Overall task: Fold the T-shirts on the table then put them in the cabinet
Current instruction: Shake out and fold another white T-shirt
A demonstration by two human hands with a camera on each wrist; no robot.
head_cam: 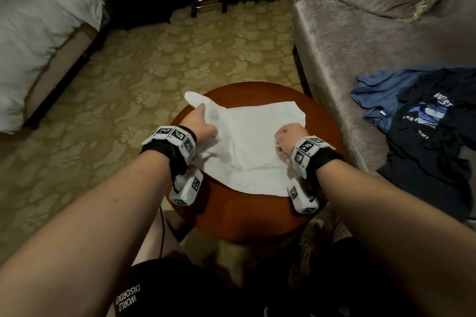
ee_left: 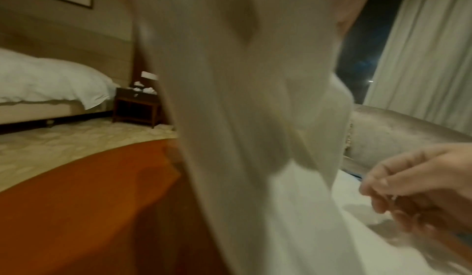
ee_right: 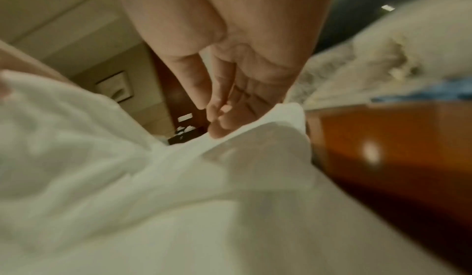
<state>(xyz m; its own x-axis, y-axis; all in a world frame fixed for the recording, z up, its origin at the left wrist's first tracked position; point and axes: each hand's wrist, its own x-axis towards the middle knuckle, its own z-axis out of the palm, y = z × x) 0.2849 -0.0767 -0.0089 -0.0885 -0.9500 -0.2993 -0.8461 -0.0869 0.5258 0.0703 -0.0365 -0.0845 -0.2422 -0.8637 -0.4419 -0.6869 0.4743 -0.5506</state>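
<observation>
Shorts [head_cam: 128,298] read "WORLD DISORDER"; navy T-shirt [head_cam: 432,141] "WEST".

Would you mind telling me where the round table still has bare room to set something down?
Bare wood on the table shows only as a narrow ring around the white T-shirt: widest at the near edge and along the right rim beside the sofa. The middle is crowded by both hands.

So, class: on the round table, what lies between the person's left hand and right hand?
In the head view, only white T-shirt fabric lies between the left hand and the right hand, spread flat on the table.
</observation>
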